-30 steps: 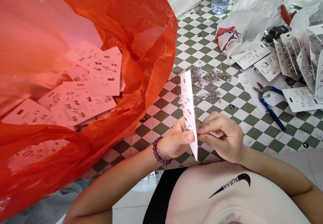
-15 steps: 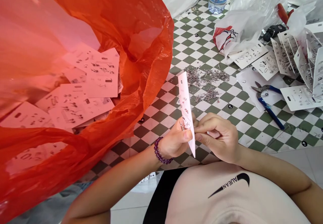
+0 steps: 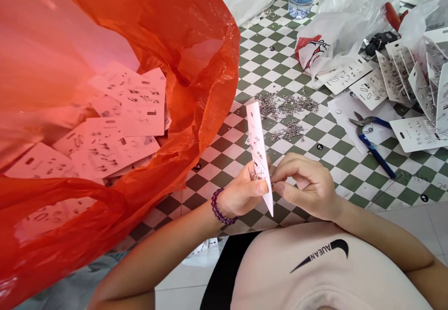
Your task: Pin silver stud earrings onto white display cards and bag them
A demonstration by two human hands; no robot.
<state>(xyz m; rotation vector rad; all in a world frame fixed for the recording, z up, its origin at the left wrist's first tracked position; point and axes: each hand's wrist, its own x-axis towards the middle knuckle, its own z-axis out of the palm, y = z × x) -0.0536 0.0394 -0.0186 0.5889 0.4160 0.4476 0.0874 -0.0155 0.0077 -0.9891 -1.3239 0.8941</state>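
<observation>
A: Left hand first. Holding what?

B: Grasping a white card of small metal pieces near its lower end, thumb on the face with the pieces. Standing nearly edge-on, rising above those fingers, tilted a little. Purple beaded bracelet on the wrist behind.

A: And the right hand?

B: Reaching the back of the same card, just across from the left thumb. Thumb and index fingertips brought close together there; too small to tell whether pinching anything.

A: Beyond the fingers?

B: Loose heaps of tiny metal pieces, scattered on the checkered desk, past the fingertips of both hands. Blue-handled pliers to the right of the right fingers, lying with jaws parted. More filled cards farther right, some flat, some standing. Well beyond the fingers, a bottle and a white plastic bag with a red print.

A: Left of the left fingers?

B: Large orange plastic bag, gaping, with pink-looking cards piled inside, overlapping.
</observation>
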